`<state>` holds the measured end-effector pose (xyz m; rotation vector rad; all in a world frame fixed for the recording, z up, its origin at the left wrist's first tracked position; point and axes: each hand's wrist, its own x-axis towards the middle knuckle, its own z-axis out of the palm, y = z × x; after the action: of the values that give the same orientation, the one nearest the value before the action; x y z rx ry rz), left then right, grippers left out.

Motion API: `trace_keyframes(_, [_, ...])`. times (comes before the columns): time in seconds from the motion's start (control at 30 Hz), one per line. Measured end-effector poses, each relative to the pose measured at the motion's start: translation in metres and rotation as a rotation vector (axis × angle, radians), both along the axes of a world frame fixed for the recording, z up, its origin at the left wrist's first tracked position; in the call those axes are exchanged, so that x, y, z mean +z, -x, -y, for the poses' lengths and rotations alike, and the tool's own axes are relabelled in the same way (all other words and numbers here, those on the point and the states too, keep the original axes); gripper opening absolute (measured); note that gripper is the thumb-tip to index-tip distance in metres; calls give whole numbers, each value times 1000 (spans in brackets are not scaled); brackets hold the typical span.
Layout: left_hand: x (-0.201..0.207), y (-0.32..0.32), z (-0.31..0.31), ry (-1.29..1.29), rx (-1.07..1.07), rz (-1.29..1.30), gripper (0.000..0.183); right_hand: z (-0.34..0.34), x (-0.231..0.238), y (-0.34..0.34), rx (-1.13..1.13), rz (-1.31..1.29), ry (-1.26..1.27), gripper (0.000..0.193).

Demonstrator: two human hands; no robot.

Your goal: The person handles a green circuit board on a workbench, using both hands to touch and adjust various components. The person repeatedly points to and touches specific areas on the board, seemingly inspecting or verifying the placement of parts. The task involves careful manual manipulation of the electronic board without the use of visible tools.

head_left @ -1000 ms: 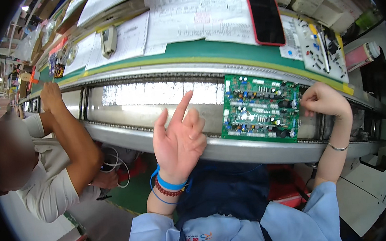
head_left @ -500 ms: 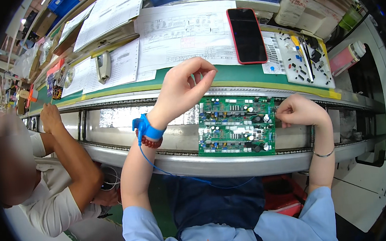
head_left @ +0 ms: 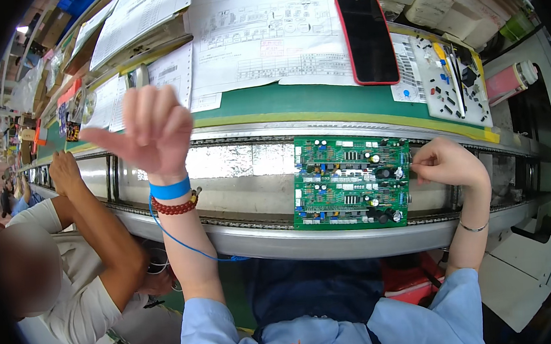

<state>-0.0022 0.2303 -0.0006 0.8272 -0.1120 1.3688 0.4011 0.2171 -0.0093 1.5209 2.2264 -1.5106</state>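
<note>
A green circuit board (head_left: 351, 182) crowded with small components lies across the rails of the metal conveyor (head_left: 249, 242). At its right edge my right hand (head_left: 453, 163) is closed, thumb and fingertips pressed together. Whatever those fingers may hold is too small or hidden to make out. My left hand (head_left: 149, 133) is raised over the conveyor, left of the board and apart from it. Its thumb stretches out to the left, the fingers are loosely bent, and nothing shows in it. A blue wrist strap (head_left: 169, 190) with a cord and a red bead bracelet circle that wrist.
Beyond the conveyor, printed sheets (head_left: 259, 41) and a red-edged phone (head_left: 370, 40) lie on the green bench. A white tray (head_left: 441, 94) of loose components and tweezers sits at the right, beside a pink bottle (head_left: 513, 82). A co-worker's arm (head_left: 98, 218) reaches in from the left.
My left hand has swung left, away from the board, and its thumb has spread out. My right hand stays closed at the board's right edge. The whole view has shifted slightly.
</note>
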Motion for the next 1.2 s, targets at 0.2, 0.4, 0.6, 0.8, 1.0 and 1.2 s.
trace_keyframes(0.2, [-19,-54,11,-37,380,-1352,15,-1,-1,1,-16,-13,7,20])
trace_keyframes(0.4, [-37,-78,9,-287,410,-1552,7,-2,-3,0,-18,-23,-16,20])
trace_keyframes(0.6, [-29,-83,12,-263,423,-1581,5,-2,-1,2,-7,-14,-63,18])
trace_keyframes(0.8, [-28,-79,12,-320,459,-1543,7,-3,2,3,22,4,-64,14])
trace_keyframes(1.0, [-14,-68,15,-225,192,-1528,9,-5,3,3,35,45,-67,12])
trace_keyframes(1.2, [-15,-69,16,-239,125,-1553,11,-6,5,5,41,65,-93,12])
